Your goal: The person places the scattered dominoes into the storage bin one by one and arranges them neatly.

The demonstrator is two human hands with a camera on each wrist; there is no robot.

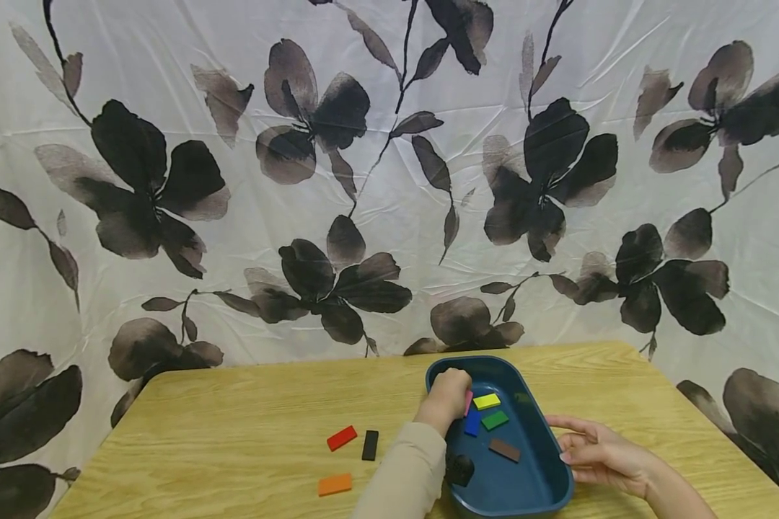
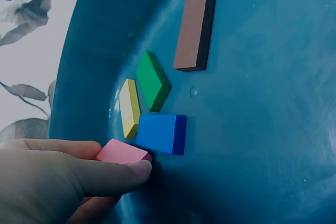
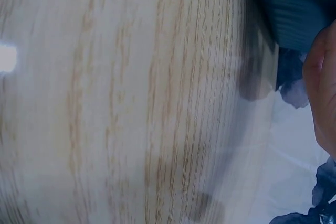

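Note:
Inside the blue tub (image 1: 539, 476), my left hand (image 1: 451, 394) pinches a pink block (image 2: 123, 152) between thumb and fingers. Close beside it in the left wrist view lie a blue block (image 2: 161, 134), a yellow block (image 2: 129, 108) and a green block (image 2: 153, 81). A brown block (image 2: 195, 29) lies farther off on the tub floor. My right hand (image 1: 606, 455) is at the tub's right outer side, its fingers extended and touching the wall. Only a sliver of that hand shows in the right wrist view.
Left of the tub, a red block (image 1: 342, 438), a black block (image 1: 370, 445) and an orange block (image 1: 335, 484) lie on the wooden table (image 1: 234, 432). A floral cloth (image 1: 389, 180) hangs behind the table. The left wrist camera (image 1: 459, 470) overhangs the tub's near left side.

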